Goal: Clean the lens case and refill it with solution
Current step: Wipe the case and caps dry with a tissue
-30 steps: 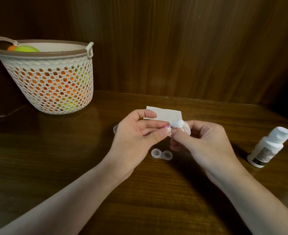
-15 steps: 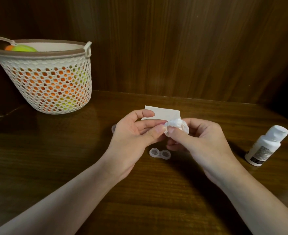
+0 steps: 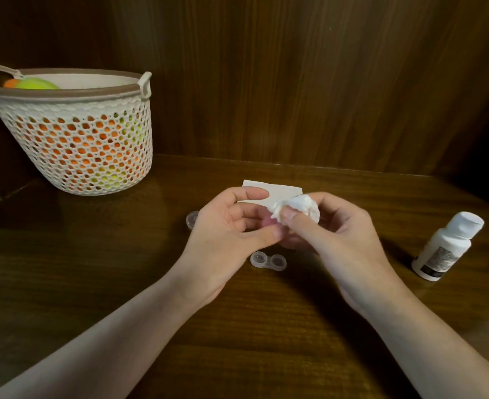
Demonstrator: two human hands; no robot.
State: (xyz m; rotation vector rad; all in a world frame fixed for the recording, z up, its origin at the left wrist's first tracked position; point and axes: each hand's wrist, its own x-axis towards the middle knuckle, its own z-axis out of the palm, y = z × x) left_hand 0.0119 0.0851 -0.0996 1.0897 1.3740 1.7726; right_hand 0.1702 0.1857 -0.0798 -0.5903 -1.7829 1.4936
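On table: one case, one cap, one bottle, one basket. Right hand pinches tissue wad; left hand pinches something pink, unclear.

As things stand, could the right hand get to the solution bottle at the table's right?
Probably yes, though not at once. The right hand is pinching a wad of tissue, so it is occupied. The solution bottle stands upright to its right with only bare table between them.

The left hand hides most of a clear cap; bottle label unreadable.
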